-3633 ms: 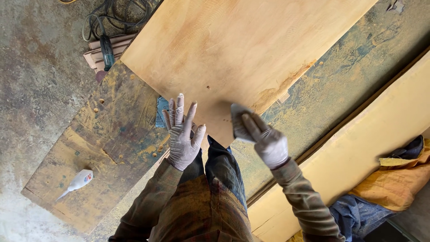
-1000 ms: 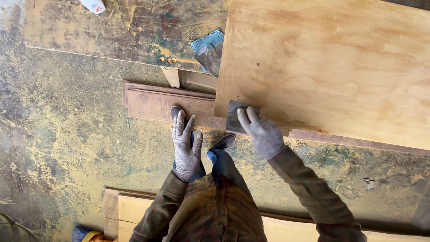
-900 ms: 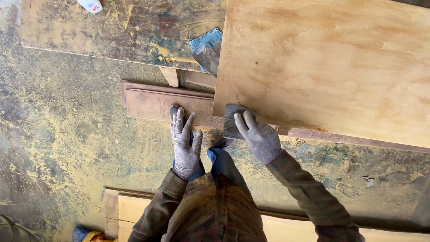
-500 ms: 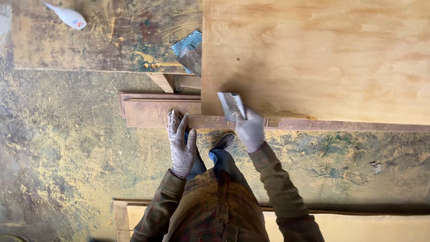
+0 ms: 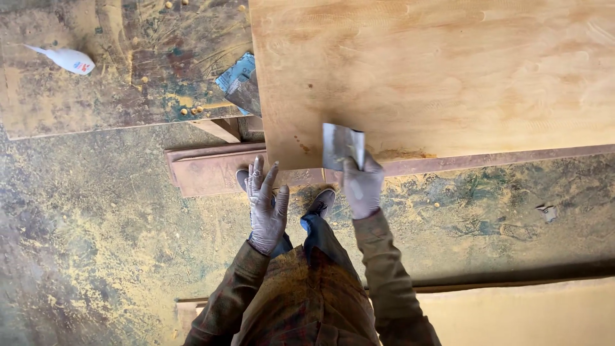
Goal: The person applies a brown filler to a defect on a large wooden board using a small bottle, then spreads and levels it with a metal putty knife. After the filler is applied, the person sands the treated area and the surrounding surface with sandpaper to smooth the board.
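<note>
Probably a woodworking workshop, plywood sheet (image 5: pixel 448 70), sawdust-strewn floor (image 5: pixel 96 224), stained boards (image 5: pixel 115 70), glue bottle (image 5: pixel 67 59)

Tan plywood sheet (image 5: pixel 448 70), grey gloved hands (image 5: pixel 362 186), white bottle (image 5: pixel 67 59)

The right hand (image 5: pixel 362 186) now sits at the near edge of the plywood sheet (image 5: pixel 448 70), with the metal scraper (image 5: pixel 343 146) tipped up so its blade faces the camera. The left hand (image 5: pixel 266 208) hangs lower, fingers spread, off the brown board (image 5: pixel 205 170).

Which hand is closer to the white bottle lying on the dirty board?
Left. The left hand hangs open, lower right of the white bottle; the right hand, holding a scraper, is farther right.
</note>
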